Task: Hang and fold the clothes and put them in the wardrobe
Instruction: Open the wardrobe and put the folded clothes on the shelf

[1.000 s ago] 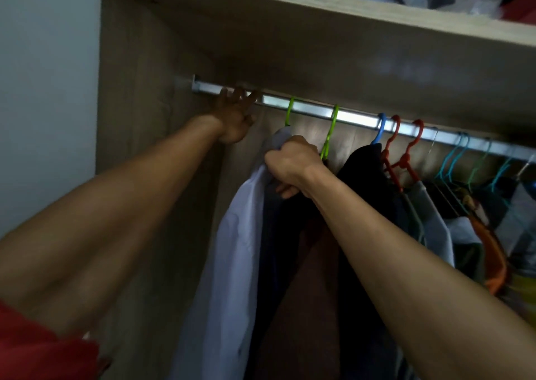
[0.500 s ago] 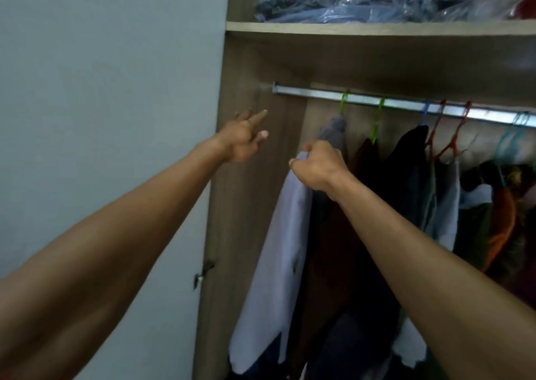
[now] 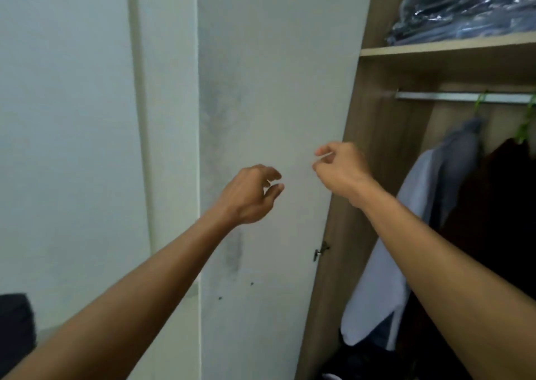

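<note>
A pale blue-grey shirt (image 3: 417,205) hangs on a green hanger (image 3: 480,101) from the metal rail (image 3: 464,96) inside the wooden wardrobe (image 3: 374,147) at the right. A dark garment (image 3: 499,205) hangs beside it on a second green hanger (image 3: 526,124). My left hand (image 3: 249,194) is raised in front of the white wall, fingers loosely curled, holding nothing. My right hand (image 3: 339,167) hovers just left of the wardrobe's side panel, fingers relaxed, apart from the shirt and holding nothing.
A shelf (image 3: 446,47) above the rail carries folded clothes in clear plastic bags (image 3: 464,8). The white wall (image 3: 261,89) fills the middle and left. A dark object (image 3: 14,327) sits at the lower left. A small metal catch (image 3: 320,250) sticks out from the wardrobe's edge.
My right hand let go of the pale shirt and both hands drew back to the left, out of the wardrobe. The view swung left toward the wall.
</note>
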`<state>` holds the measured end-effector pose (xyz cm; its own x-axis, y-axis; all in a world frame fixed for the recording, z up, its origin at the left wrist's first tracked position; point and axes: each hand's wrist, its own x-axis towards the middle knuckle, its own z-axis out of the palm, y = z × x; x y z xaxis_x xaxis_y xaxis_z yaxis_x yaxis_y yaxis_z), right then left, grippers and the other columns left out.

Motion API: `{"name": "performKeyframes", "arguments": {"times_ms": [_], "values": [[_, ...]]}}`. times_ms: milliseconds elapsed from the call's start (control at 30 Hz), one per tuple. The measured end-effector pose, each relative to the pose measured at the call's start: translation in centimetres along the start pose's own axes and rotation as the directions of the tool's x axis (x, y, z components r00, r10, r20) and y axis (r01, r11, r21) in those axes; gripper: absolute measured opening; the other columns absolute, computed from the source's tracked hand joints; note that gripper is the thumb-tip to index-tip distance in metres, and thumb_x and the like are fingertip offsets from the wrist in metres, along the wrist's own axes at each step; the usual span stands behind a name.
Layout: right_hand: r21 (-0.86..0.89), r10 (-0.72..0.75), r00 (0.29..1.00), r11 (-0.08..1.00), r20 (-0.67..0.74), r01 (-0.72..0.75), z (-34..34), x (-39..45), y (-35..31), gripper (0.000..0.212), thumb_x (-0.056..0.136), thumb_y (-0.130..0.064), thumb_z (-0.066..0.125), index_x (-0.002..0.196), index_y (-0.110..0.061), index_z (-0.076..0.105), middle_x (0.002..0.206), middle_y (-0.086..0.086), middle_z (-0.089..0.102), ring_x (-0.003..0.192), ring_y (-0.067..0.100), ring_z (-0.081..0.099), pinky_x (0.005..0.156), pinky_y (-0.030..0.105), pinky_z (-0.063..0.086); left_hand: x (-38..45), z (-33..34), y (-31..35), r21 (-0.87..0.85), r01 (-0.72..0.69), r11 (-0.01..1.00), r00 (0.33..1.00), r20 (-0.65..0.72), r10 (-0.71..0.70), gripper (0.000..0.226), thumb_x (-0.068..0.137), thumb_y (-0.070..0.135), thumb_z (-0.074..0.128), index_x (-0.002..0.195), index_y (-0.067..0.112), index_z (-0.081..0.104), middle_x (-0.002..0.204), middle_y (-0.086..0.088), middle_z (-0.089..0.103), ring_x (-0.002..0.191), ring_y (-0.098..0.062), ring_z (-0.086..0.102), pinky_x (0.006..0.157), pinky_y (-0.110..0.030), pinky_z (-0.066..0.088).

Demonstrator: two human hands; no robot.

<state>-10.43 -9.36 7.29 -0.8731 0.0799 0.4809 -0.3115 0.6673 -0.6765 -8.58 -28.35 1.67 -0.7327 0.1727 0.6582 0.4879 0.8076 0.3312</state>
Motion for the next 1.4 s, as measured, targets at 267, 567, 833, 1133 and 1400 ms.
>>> {"name": "performKeyframes", "arguments": {"times_ms": [267, 567, 833, 1133, 1400], "values": [[-0.021, -0.334, 0.937, 0.942, -0.098, 0.334, 5.4, -0.7, -11.7, 0.042, 0.090, -0.022, 0.062, 0.132, -0.022, 0.058, 0.123, 0.003, 0.061, 0.108, 0.022, 0.062, 0.097, 0.033, 0.051, -1.6, -8.0, -8.6, -0.018, 0.437, 0.899, 0.817, -0.410, -0.405, 0.048, 0.099, 0.050, 0.035, 0.068, 0.017, 0.050, 0.069, -0.003, 0.058, 0.070, -0.031, 0.056, 0.062, -0.035, 0.042], [-0.312, -0.401, 0.916, 0.871, -0.004, 0.379, 10.5, -0.4, -18.1, 0.071, 0.097, -0.018, 0.055, 0.156, -0.039, 0.022, 0.166, 0.005, 0.004, 0.143, 0.034, 0.034, 0.111, 0.042, 0.041, 1.2, -8.0, -13.0, -0.728, 0.409, 0.550, 0.912, 0.317, -0.260, 0.041, 0.107, 0.031, 0.036, 0.114, 0.005, 0.066, 0.112, -0.010, 0.071, 0.095, -0.023, 0.069, 0.087, -0.042, 0.055], [-0.371, -0.346, 0.934, 0.882, -0.092, 0.290, 8.7, -0.3, -20.2, 0.069, 0.097, -0.020, 0.056, 0.152, -0.044, 0.022, 0.166, 0.001, 0.001, 0.138, 0.035, 0.040, 0.105, 0.048, 0.046, 3.2, -7.8, -12.4, -0.791, 0.421, 0.444, 0.906, 0.387, -0.170, 0.038, 0.098, 0.028, 0.039, 0.102, 0.024, 0.076, 0.104, -0.008, 0.074, 0.099, -0.030, 0.068, 0.080, -0.047, 0.057], [-0.554, -0.516, 0.791, 0.783, -0.328, 0.282, 5.5, 0.5, -22.4, 0.069, 0.085, -0.025, 0.073, 0.144, -0.030, 0.038, 0.152, 0.005, 0.026, 0.115, 0.031, 0.053, 0.079, 0.039, 0.056, 5.9, -8.0, -7.8, -0.806, 0.340, 0.485, 0.876, 0.458, 0.148, 0.034, 0.103, 0.027, 0.034, 0.124, 0.035, 0.060, 0.113, -0.001, 0.072, 0.107, -0.029, 0.067, 0.081, -0.053, 0.058], [-0.582, -0.473, 0.756, 0.799, -0.453, 0.152, -2.9, -3.7, -18.8, 0.069, 0.083, 0.003, 0.065, 0.144, -0.019, 0.041, 0.145, 0.006, 0.038, 0.094, 0.006, 0.048, 0.068, 0.004, 0.041, 6.0, -4.3, 0.9, -0.855, 0.070, 0.514, 0.915, 0.260, 0.307, 0.032, 0.098, 0.041, 0.054, 0.129, 0.035, 0.046, 0.116, -0.002, 0.060, 0.101, -0.023, 0.065, 0.071, -0.043, 0.063]]}}
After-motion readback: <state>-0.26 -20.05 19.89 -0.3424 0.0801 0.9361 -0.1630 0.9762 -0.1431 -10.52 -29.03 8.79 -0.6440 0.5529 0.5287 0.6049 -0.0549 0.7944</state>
